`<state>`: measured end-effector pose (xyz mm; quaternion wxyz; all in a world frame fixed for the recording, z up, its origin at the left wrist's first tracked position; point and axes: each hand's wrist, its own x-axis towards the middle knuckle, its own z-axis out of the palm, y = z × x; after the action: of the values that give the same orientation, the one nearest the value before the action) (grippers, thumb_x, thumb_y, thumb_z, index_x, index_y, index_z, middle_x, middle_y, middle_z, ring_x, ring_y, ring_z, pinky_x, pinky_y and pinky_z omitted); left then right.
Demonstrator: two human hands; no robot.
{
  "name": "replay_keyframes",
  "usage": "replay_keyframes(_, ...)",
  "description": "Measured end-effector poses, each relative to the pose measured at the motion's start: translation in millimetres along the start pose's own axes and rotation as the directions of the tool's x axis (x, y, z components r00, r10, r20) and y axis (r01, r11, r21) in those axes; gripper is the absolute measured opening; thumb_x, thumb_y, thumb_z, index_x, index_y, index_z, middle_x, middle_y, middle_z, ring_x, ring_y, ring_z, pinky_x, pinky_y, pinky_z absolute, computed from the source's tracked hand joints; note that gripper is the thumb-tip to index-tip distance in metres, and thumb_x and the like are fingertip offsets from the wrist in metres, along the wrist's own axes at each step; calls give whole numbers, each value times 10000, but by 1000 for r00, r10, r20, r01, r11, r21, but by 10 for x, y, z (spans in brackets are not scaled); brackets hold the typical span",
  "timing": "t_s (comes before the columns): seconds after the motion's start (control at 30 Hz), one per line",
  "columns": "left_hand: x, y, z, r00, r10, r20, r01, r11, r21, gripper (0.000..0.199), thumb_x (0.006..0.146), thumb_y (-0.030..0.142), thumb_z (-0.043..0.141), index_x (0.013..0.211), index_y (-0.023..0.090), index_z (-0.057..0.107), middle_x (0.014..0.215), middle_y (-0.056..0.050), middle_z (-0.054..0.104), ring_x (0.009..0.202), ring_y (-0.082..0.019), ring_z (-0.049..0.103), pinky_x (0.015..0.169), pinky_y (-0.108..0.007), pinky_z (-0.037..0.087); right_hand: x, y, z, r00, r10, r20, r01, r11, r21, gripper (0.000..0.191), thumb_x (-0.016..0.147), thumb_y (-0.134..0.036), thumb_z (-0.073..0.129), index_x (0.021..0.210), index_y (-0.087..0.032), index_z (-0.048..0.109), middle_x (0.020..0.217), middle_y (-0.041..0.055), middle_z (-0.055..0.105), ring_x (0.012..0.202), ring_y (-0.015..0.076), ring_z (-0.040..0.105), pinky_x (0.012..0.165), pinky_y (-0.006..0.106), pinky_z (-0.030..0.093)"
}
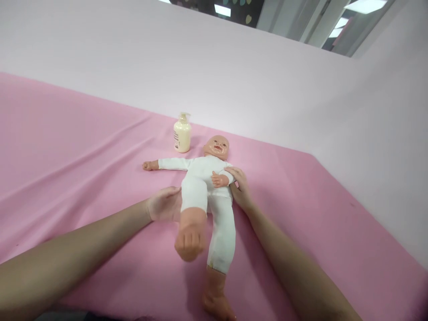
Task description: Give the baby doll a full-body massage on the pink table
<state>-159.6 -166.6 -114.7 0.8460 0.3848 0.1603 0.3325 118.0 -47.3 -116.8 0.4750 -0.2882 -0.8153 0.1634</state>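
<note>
A baby doll (pixel 203 168) with a white cloth body lies face up on the pink cloth, its head away from me and its feet toward me. One of its legs is raised toward the camera. My left hand (pixel 165 204) is at the doll's left-side hip in the picture, its fingers partly hidden behind the raised thigh. On the other side, my right hand (pixel 240 187) holds the doll's bent arm near the elbow, the fingers over the white sleeve and the thumb beside the body.
A pale yellow pump bottle (pixel 182 135) stands beyond the doll's outstretched arm, left of its head. The pink cloth (pixel 83 147) has creases at the left. White walls (pixel 214 80) rise behind and at the right.
</note>
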Motion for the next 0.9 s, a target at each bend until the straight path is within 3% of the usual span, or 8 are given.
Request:
replay_keyframes(0.13,-32,-5,73,996,-48,79,45,998,48,710,807,630,636,1319,138,610,1254,-152,701,1152,-378,660,967,-490,493,-8,73,20,999,29,-35,-27,999,46,414,904,-178,469,1251,-300,660,1293,65,645,1245,252,559,1116,479,417)
replay_keyframes(0.23,-36,-5,33,992,-70,105,59,993,106,672,811,585,669,1312,139,627,1234,-111,716,1184,-358,649,969,-436,489,-3,116,25,998,36,-48,-32,996,81,414,891,-170,471,1247,-281,651,1279,73,645,1228,247,567,1102,470,432)
replay_keyframes(0.37,-32,31,-51,972,-119,204,81,979,187,621,819,500,711,1330,157,628,1243,-94,722,1225,-361,631,1020,-456,466,6,118,14,999,35,-40,-31,995,91,406,891,-168,466,1234,-276,653,1279,76,645,1226,244,569,1103,463,434)
replay_keyframes(0.47,-30,47,-47,958,-124,259,90,986,137,541,847,414,716,1317,155,641,1230,-84,726,1213,-327,642,1023,-442,471,-3,109,8,998,52,-38,-48,993,109,413,886,-161,469,1236,-282,652,1290,68,642,1242,242,564,1122,468,423)
replay_keyframes(0.63,-30,40,3,960,-102,259,106,994,-2,460,885,352,691,1308,176,650,1226,-66,731,1155,-268,673,1007,-412,490,-18,132,38,985,164,-60,-146,961,236,347,914,-257,531,1247,-278,626,1326,67,632,1255,242,568,1127,464,432)
replay_keyframes(0.77,-10,66,53,956,-66,285,56,997,44,549,913,479,622,1363,164,615,1260,-81,711,1246,-341,617,1035,-480,460,13,139,66,963,258,-81,-212,906,366,352,930,-361,563,1262,-256,608,1340,77,636,1281,246,569,1129,454,439)
replay_keyframes(0.9,29,110,152,955,-2,298,2,1000,-2,660,999,600,414,1468,147,516,1388,-120,639,1247,-359,615,1079,-530,403,52,120,72,951,291,-107,-224,884,410,403,916,-430,589,1262,-226,613,1369,101,627,1339,260,536,1149,453,430)
